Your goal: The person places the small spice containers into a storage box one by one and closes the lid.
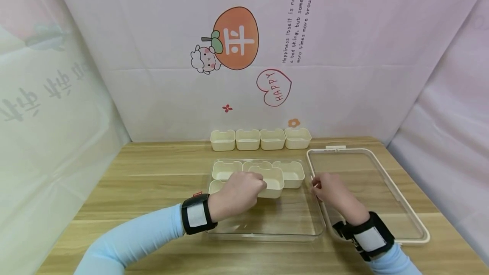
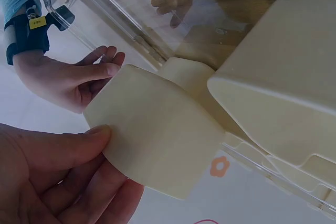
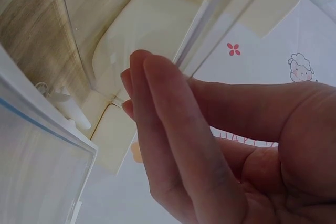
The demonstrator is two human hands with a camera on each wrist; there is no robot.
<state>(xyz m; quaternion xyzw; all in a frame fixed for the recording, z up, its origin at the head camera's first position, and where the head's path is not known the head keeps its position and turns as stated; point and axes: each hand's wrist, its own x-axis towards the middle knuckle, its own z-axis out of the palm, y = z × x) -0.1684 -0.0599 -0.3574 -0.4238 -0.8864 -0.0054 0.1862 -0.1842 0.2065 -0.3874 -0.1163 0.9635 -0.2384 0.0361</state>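
Observation:
My left hand (image 1: pixel 237 196) pinches the edge of a small cream plastic bin (image 1: pixel 274 178) between thumb and fingers. That bin is held over a clear plastic box (image 1: pixel 263 237). Inside the box, similar cream bins (image 1: pixel 292 176) line the back, and another (image 1: pixel 215 186) sits at the left, partly hidden by my left hand. My right hand (image 1: pixel 333 189) grips the box's right wall; in the right wrist view the wall passes between thumb and fingers (image 3: pixel 176 108). In the left wrist view, the held bin (image 2: pixel 157 129) shows its smooth outer face.
Several more cream bins (image 1: pixel 248 140) stand in a row along the back of the wooden table (image 1: pixel 153 181). A clear lid with a white rim (image 1: pixel 397 194) lies right of the box, under my right forearm. A printed cloth (image 1: pixel 172 96) hangs behind the table.

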